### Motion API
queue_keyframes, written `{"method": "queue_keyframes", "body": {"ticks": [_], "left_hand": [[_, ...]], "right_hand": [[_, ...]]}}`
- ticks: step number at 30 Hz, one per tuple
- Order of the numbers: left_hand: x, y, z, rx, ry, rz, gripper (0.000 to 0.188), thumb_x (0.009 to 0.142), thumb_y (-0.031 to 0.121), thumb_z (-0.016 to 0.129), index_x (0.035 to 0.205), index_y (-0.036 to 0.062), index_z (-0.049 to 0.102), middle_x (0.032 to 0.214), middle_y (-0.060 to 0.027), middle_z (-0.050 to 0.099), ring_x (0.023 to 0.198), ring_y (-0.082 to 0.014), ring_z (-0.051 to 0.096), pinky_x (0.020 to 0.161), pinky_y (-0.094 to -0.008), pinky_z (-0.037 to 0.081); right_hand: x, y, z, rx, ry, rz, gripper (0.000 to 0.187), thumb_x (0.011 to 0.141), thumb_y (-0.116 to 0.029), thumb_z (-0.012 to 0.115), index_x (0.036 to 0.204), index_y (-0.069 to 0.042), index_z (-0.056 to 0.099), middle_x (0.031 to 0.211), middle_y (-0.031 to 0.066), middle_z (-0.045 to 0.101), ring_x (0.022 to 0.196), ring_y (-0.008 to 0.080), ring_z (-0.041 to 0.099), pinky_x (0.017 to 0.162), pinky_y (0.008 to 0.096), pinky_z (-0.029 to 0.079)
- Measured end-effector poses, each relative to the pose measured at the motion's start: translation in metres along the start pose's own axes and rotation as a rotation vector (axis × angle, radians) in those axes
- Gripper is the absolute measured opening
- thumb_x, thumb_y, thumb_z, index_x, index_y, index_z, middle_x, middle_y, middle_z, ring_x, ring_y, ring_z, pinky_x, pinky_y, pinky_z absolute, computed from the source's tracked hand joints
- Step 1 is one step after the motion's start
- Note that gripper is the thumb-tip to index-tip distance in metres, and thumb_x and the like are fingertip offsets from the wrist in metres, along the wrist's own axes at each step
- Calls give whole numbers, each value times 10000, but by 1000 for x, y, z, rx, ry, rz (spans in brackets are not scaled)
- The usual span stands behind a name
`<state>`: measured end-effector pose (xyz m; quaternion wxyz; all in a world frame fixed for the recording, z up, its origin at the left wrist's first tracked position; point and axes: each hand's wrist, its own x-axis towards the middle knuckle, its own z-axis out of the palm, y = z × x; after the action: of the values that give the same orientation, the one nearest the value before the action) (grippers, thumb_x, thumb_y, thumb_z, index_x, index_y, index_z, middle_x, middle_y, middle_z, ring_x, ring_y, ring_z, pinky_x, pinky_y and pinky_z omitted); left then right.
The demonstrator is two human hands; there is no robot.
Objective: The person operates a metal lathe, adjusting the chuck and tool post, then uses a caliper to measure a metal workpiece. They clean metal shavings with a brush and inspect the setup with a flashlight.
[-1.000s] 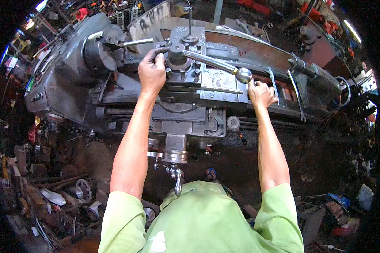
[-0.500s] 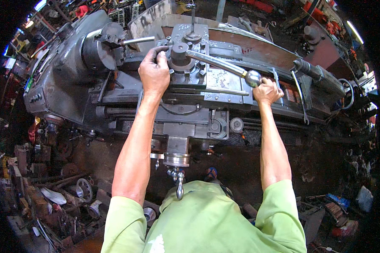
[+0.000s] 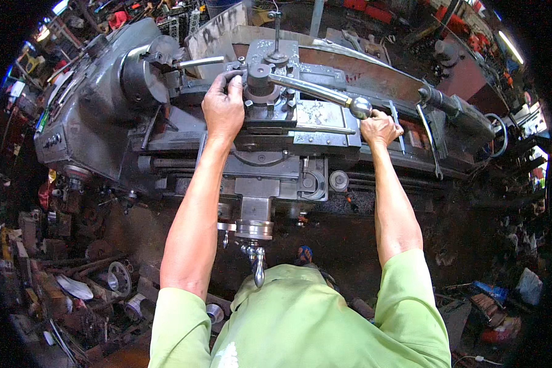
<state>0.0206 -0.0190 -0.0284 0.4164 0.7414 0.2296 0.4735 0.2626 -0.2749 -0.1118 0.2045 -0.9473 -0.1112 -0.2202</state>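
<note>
My left hand is at the left side of a lathe's tool post, thumb and fingers curled in at its edge. Whatever lies between these fingertips is hidden. From the top of the post a steel clamping lever slants to the right and ends in a shiny ball knob. Closed right beside and below that knob is my right hand; its inner side is out of sight, so I cannot tell what it grips. Bright metal chips lie on the slide plate between my hands.
Left of the post is the chuck, with a thin rod jutting toward it. A caliper-like tool and a wrench lie right of my right hand, before the tailstock. The cross-slide crank handle sticks out near my body.
The whole view has shifted slightly. Both hands keep nearly the same places at the tool post and beside the ball knob.
</note>
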Motion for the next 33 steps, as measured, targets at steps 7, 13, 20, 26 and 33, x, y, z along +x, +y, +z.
{"method": "queue_keyframes", "body": {"ticks": [7, 13, 20, 26, 33], "left_hand": [[-104, 9, -70, 431, -130, 231, 269, 926, 134, 628, 1169, 21, 645, 1121, -150, 681, 1061, -303, 635, 929, -383, 490], [-179, 2, -24, 559, -779, 398, 517, 907, 324, 656, 1353, 83, 555, 1370, -118, 567, 1306, -297, 483, 1085, -550, 347], [-144, -43, -132, 1272, -554, -71, 444, 878, 327, 688, 1241, 74, 653, 1331, -147, 598, 1249, -326, 536, 1023, -525, 381], [-77, -10, -97, 458, -70, 161, 335, 979, 231, 582, 1190, -20, 653, 1170, -195, 677, 1107, -351, 630, 980, -371, 463], [10, 4, -4, 52, -82, 38, 288, 953, 226, 595, 1048, -15, 720, 1064, -162, 704, 1027, -268, 661, 924, -335, 480]], "right_hand": [[-2, -1, -1, -11, 36, -13, 384, 771, -549, 645, 847, -209, 806, 916, 83, 755, 944, 250, 663, 966, 425, 333], [-2, 0, -2, -23, 21, -29, 404, 776, -568, 645, 854, -205, 805, 929, 72, 756, 948, 247, 662, 976, 438, 330], [-3, -3, -8, -56, -13, -29, 407, 803, -554, 618, 850, -193, 800, 938, 67, 756, 969, 242, 656, 992, 452, 327], [-3, -6, -11, -44, -28, -9, 381, 789, -564, 628, 832, -228, 802, 920, 56, 756, 965, 235, 657, 967, 435, 328], [0, 0, -1, -17, 18, -27, 382, 776, -563, 632, 834, -228, 805, 903, 52, 756, 952, 232, 656, 983, 434, 318]]}}
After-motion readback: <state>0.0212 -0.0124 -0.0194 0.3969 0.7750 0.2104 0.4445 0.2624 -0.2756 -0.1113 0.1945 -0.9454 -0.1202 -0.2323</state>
